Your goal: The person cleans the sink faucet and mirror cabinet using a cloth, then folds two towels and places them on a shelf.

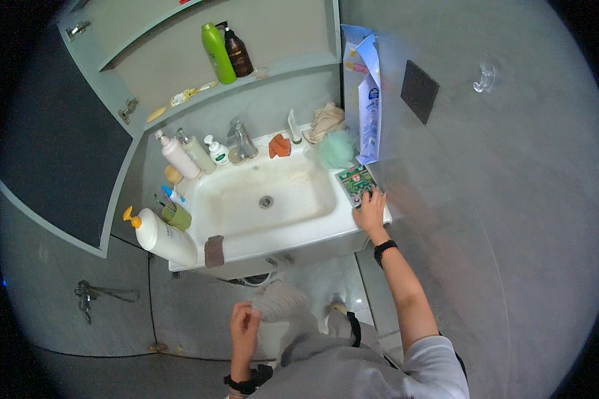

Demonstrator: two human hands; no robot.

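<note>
My left hand [244, 329] is low in front of the sink, its fingers closed on a greyish-white ribbed cloth [283, 300] that hangs in front of my legs. My right hand [373, 214] is over the near right corner of the white sink [299, 231]. Its fingers are a little apart, and the tips reach the near edge of a flat green packet [357, 179] lying on the sink rim. Whether they grip that edge is hard to see. A mint-green bath puff [337, 150] lies just beyond the packet.
Pump bottles [178, 156], a green cup [177, 216] and a large white bottle [166, 241] line the left rim. A brown cloth [214, 251] drapes over the front edge. Behind are the faucet [243, 139], an orange cloth [279, 145], a blue bag [369, 110] and an open cabinet door [66, 143].
</note>
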